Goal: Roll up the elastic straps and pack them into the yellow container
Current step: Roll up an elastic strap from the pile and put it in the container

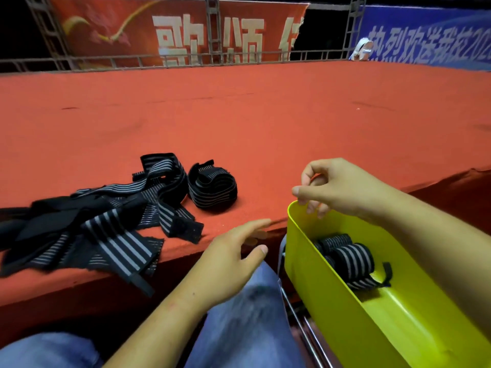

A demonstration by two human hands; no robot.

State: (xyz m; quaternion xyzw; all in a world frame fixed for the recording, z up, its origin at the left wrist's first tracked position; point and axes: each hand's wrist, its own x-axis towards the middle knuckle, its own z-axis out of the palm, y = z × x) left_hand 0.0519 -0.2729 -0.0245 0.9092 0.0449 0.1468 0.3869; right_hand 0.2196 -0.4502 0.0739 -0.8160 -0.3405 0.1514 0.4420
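A yellow container (345,322) sits at my lower right, beside my knee. Inside it lie rolled black straps with grey stripes (350,264). My right hand (342,189) hovers over the container's far rim with fingers loosely curled, holding nothing. My left hand (233,256) is open, fingers stretched toward the red platform's front edge. On the platform lies a loosely coiled strap (212,187). To its left, a tangled heap of unrolled black striped straps (106,219) spills over the edge.
The red carpeted platform (265,115) stretches far ahead. Metal truss railings and red and blue banners stand at its back. My jeans-clad legs (239,328) are below, with a metal chair frame (305,328) next to the container.
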